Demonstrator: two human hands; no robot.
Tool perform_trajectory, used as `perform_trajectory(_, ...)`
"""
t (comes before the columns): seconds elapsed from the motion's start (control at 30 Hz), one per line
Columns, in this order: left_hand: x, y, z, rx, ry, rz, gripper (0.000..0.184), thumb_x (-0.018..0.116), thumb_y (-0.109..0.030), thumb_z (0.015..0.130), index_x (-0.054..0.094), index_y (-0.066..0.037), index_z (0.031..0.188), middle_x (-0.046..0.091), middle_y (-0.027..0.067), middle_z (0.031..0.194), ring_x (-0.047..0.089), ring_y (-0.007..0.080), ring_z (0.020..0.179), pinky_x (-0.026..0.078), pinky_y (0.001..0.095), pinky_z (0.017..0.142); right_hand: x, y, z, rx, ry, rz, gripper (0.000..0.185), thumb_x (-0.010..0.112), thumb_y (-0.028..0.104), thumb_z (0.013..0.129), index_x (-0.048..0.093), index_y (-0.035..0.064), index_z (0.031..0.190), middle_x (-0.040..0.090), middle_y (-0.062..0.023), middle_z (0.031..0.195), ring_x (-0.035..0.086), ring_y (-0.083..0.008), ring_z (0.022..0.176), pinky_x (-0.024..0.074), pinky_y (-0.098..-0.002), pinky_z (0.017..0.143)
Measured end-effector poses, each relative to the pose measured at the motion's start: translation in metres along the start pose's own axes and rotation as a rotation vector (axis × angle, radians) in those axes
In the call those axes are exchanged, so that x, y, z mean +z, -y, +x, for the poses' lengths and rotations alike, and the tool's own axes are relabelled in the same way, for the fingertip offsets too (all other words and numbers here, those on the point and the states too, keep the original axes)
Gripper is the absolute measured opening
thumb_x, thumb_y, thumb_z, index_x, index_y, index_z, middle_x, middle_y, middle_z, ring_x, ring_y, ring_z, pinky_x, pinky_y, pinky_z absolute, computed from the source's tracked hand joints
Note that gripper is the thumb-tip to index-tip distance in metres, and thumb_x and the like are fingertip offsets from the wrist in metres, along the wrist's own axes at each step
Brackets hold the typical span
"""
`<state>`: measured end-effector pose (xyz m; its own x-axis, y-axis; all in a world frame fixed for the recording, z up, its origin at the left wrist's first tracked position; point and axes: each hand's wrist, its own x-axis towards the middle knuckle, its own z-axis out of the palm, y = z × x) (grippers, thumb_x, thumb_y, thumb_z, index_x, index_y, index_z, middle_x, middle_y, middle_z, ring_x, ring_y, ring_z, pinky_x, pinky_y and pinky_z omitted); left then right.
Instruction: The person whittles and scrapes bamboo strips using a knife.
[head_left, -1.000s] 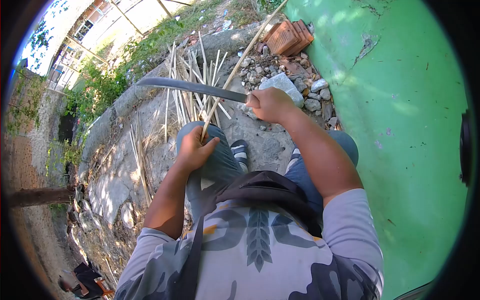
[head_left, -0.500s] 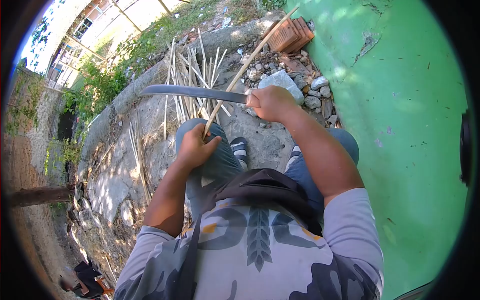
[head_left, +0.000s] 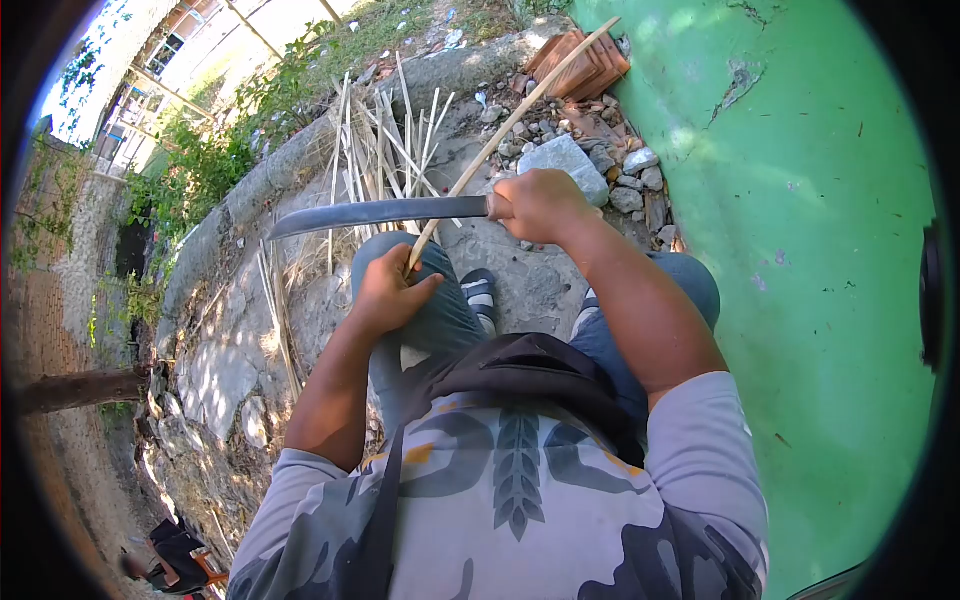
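Observation:
My left hand [head_left: 393,290] is closed around the lower end of a long pale wooden strip [head_left: 525,105], which slants up and away to the right. In my right hand [head_left: 545,205] is the handle of a machete [head_left: 385,212]. Its long grey blade points left and crosses the strip a short way above my left hand. Blade and strip look to be touching or nearly so. Both hands are above my knees, and the strip's lowest end is hidden in my left fist.
A pile of pale split strips [head_left: 385,150] lies on the rocky ground ahead. Beyond it are rubble, a large grey stone block [head_left: 565,168] and stacked orange tiles [head_left: 580,65]. A green wall or floor surface [head_left: 800,330] fills the right side. A person [head_left: 170,560] shows at lower left.
The machete has moved down along the strip toward my left hand, its tip dropping lower. The strip has tilted slightly to the right. My left hand has hardly moved.

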<state>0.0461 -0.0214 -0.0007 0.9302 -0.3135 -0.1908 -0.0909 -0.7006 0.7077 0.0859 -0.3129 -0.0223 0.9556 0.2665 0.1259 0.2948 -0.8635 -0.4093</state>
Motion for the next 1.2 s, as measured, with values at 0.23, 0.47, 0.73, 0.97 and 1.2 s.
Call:
perform_trajectory(0.23,-0.003,0.019,0.005,0.036,-0.038,-0.064,0.033,0.082,-0.018,0.085,0.053,-0.004,0.087,0.051,0.0018,0.072,0.047,0.0107,0.068,0.042,0.0314,0.06,-0.003,-0.031,0.011,0.233,-0.092,0.267,0.017,0.07,0.026,0.086,0.076,0.017,0.099,0.074,-0.0136,0.089,0.072,-0.0355,0.087,0.056,-0.0459,0.077)
perform_trajectory(0.47,0.001,0.007,0.002,0.058,-0.046,0.031,0.032,0.082,-0.018,0.086,0.052,-0.005,0.087,0.049,-0.0001,0.073,0.045,0.0101,0.068,0.04,0.0307,0.059,-0.013,0.003,-0.002,-0.014,0.016,-0.049,0.019,0.072,0.031,0.085,0.072,0.0124,0.089,0.072,-0.0142,0.08,0.07,-0.0382,0.079,0.0545,-0.0489,0.072)
perform_trajectory(0.73,-0.001,0.014,0.004,0.058,-0.031,0.013,0.032,0.082,-0.018,0.085,0.053,-0.004,0.087,0.05,0.0019,0.072,0.046,0.0116,0.067,0.041,0.0321,0.059,0.0,-0.032,0.009,0.128,-0.183,0.131,0.018,0.07,0.028,0.086,0.07,0.0113,0.093,0.073,-0.0166,0.083,0.071,-0.0402,0.082,0.0555,-0.0512,0.076)
perform_trajectory(0.97,-0.004,0.013,-0.001,0.05,-0.025,0.017,0.032,0.081,-0.018,0.086,0.053,-0.003,0.089,0.054,0.0038,0.074,0.048,0.0126,0.068,0.043,0.0329,0.061,-0.007,-0.004,0.004,0.019,-0.064,0.052,0.02,0.071,0.031,0.087,0.071,0.0107,0.091,0.072,-0.0168,0.081,0.071,-0.04,0.081,0.0545,-0.0524,0.073)
perform_trajectory(1.2,-0.001,0.015,0.006,0.054,-0.023,0.015,0.032,0.081,-0.019,0.086,0.054,-0.003,0.088,0.055,0.0045,0.074,0.049,0.0128,0.068,0.044,0.0332,0.061,0.001,-0.041,0.005,0.132,-0.22,0.19,0.018,0.07,0.027,0.087,0.071,0.0086,0.09,0.073,-0.0155,0.082,0.071,-0.0389,0.081,0.0554,-0.0505,0.071)
